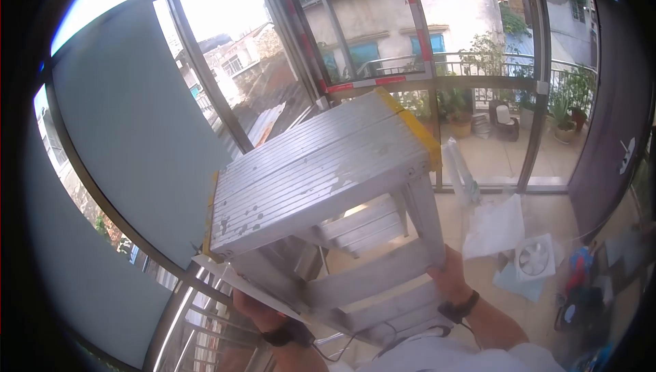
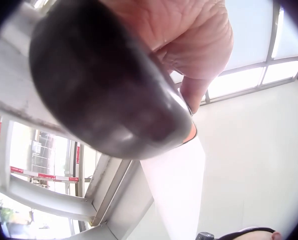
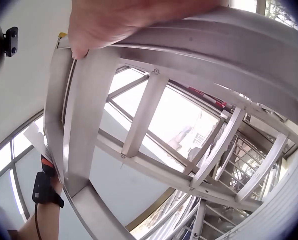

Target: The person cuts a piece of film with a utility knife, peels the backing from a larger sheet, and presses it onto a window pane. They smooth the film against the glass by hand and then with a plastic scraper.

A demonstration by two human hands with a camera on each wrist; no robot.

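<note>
An aluminium step ladder [image 1: 321,167] with a ribbed top and yellow end caps stands tilted in front of me in the head view. My right hand [image 1: 452,277] grips its right side rail; in the right wrist view the right hand [image 3: 134,25] lies over the metal edge. Low by the ladder's left leg, my left hand [image 1: 258,309] holds a white flat piece [image 2: 176,190] with an orange part at the fingers. Its wrist strap hides much of the left hand [image 2: 189,35] in the left wrist view. I cannot tell whether that hand also grips the ladder.
A small white fan [image 1: 533,258], a white sheet [image 1: 495,225] and a plastic-wrapped bundle [image 1: 459,170] lie on the tiled floor to the right. Tools [image 1: 581,290] lie nearer me. Framed windows and grey panels [image 1: 130,105] stand left; a dark door [image 1: 608,119] is at right.
</note>
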